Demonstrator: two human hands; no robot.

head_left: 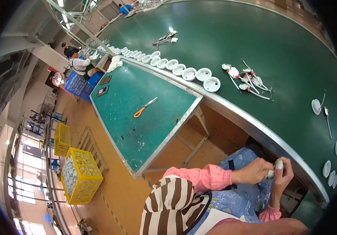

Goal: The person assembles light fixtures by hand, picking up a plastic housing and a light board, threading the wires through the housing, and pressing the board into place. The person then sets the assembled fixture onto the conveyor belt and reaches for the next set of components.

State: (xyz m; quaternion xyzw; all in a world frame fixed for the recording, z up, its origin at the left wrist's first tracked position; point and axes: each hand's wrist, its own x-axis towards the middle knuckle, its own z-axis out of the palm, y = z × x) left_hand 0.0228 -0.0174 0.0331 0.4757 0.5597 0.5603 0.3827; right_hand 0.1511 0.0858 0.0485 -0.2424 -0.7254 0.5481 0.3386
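My left hand (254, 171) is closed, its fingers curled in together beside my right hand. My right hand (283, 175) is also closed, pinching with the thumb raised. White coverings wrap some fingertips. Anything small between the fingers is hidden. Both hands are held over my lap, above the blue patterned apron (231, 203) and close to the metal edge of the green belt (215, 35). On that belt lie a bundle of white cables with red connectors (250, 81) and a row of white round cups (189, 74).
A green side table (137, 129) carries orange-handled scissors (145, 107) and two dark flat devices (102, 91). A yellow crate (82, 176) full of white parts stands on the floor. Co-workers (78, 62) sit farther along. More white round parts (327, 168) lie at right.
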